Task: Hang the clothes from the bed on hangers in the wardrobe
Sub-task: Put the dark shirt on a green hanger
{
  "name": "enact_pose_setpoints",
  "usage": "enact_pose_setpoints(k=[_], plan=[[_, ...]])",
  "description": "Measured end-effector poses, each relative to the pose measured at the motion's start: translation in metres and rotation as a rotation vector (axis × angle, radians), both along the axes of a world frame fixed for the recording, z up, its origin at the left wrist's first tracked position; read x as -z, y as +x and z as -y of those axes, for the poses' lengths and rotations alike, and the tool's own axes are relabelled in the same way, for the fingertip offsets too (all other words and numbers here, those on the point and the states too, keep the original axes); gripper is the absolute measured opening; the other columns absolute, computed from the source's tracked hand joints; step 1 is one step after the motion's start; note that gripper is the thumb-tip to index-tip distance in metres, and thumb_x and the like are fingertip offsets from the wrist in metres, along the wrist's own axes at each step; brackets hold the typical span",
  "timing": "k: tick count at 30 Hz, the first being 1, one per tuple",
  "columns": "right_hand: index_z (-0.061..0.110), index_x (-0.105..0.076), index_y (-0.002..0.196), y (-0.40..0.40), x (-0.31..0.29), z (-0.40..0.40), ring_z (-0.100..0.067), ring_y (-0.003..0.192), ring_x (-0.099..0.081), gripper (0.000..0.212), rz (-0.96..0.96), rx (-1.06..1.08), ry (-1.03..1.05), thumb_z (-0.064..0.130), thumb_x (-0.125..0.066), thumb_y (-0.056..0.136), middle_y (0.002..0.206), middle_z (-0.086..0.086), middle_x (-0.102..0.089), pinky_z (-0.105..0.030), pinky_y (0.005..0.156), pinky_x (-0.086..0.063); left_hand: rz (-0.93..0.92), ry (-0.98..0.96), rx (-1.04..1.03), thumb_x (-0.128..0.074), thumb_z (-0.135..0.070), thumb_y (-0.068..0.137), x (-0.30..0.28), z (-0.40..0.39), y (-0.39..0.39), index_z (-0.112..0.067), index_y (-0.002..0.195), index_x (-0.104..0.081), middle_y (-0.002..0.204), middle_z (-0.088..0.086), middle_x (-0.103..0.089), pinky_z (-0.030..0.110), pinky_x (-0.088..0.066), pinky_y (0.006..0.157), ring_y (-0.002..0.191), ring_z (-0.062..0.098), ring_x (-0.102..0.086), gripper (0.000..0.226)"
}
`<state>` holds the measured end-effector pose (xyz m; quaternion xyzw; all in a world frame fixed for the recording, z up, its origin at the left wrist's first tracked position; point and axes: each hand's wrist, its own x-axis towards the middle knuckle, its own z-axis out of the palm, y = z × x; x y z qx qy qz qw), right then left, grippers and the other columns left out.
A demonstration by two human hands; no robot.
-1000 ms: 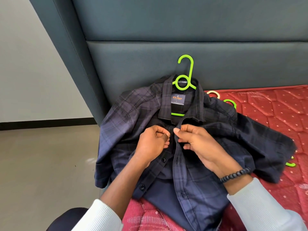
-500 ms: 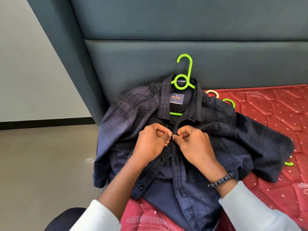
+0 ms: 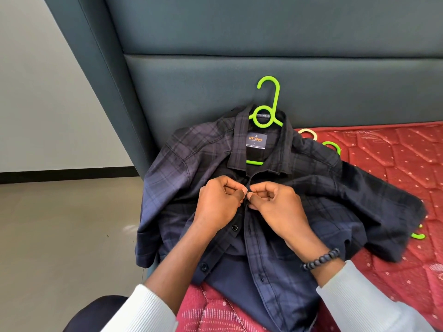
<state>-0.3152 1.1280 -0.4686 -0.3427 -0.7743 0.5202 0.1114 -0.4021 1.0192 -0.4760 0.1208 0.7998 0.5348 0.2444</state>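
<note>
Dark plaid woven shirt (image 3: 299, 200) flat on quilted red mattress (image 3: 395, 164), collar at 12 o'clock around green plastic hanger (image 3: 266, 111), hook against padded headboard (image 3: 239, 68). Left hand (image 3: 220, 204), right hand (image 3: 278, 204) curled, pinching placket below collar; probably button, too small to confirm.

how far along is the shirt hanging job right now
Done: the green hanger is already inside the plaid shirt, its hook poking out past the collar. In hand: the left hand and right hand pinch the placket near the top, apparently fastening a button. Left: the lower buttons are open, the shirt lies on the bed, and spare hangers peek out beside it.
</note>
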Motion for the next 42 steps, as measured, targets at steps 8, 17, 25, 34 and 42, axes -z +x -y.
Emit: enact_pose_setpoints(k=[8,17,25,34,42], plan=[[0.018,-0.075,0.091,0.003,0.003,0.006,0.006,0.077,-0.066,0.011,-0.05,-0.065,0.213,0.013,-0.08,0.083,0.081,0.01,-0.071,-0.004,0.068,-0.048,0.173,0.118,0.012,-0.065,-0.013,0.095,0.005,0.002,-0.002,-0.013,0.087,-0.072,0.08,0.005,-0.075,0.031,-0.061,0.081,0.078,0.013,-0.072,0.01],[0.018,-0.066,0.087,0.002,0.0,-0.007,-0.005,0.077,-0.064,0.017,-0.024,-0.322,0.416,0.005,-0.075,0.082,0.083,0.009,-0.066,-0.028,0.073,-0.056,-0.175,0.041,0.089,-0.063,-0.032,0.094,0.001,-0.002,0.002,-0.028,0.107,-0.053,0.067,0.005,-0.07,0.04,-0.055,0.079,0.069,0.019,-0.067,0.017],[0.017,-0.072,0.09,0.007,-0.003,-0.014,-0.003,0.079,-0.068,0.014,-0.118,-0.307,0.339,0.004,-0.077,0.084,0.084,0.008,-0.07,-0.013,0.071,-0.052,-0.378,0.096,0.16,-0.057,-0.01,0.097,-0.002,-0.001,0.002,-0.018,0.115,-0.055,0.063,0.002,-0.065,0.029,-0.048,0.064,0.058,0.015,-0.059,0.019],[0.014,-0.075,0.091,0.0,0.001,-0.008,-0.019,0.089,-0.071,0.013,-0.181,-0.083,-0.16,0.007,-0.081,0.081,0.089,-0.003,-0.075,-0.038,0.088,-0.059,-0.493,0.137,0.206,-0.054,-0.011,0.099,-0.004,0.003,0.0,-0.02,0.119,-0.052,0.066,0.0,-0.059,0.036,-0.048,0.061,0.06,0.019,-0.057,0.022],[0.023,-0.073,0.088,0.001,-0.003,0.001,-0.002,0.071,-0.061,0.024,-0.175,-0.104,0.224,0.002,-0.076,0.077,0.079,0.008,-0.068,-0.011,0.066,-0.05,-0.365,0.108,0.109,-0.059,-0.01,0.095,-0.002,0.001,0.001,-0.019,0.113,-0.057,0.061,-0.003,-0.058,0.012,-0.042,0.057,0.057,0.005,-0.053,0.021]])
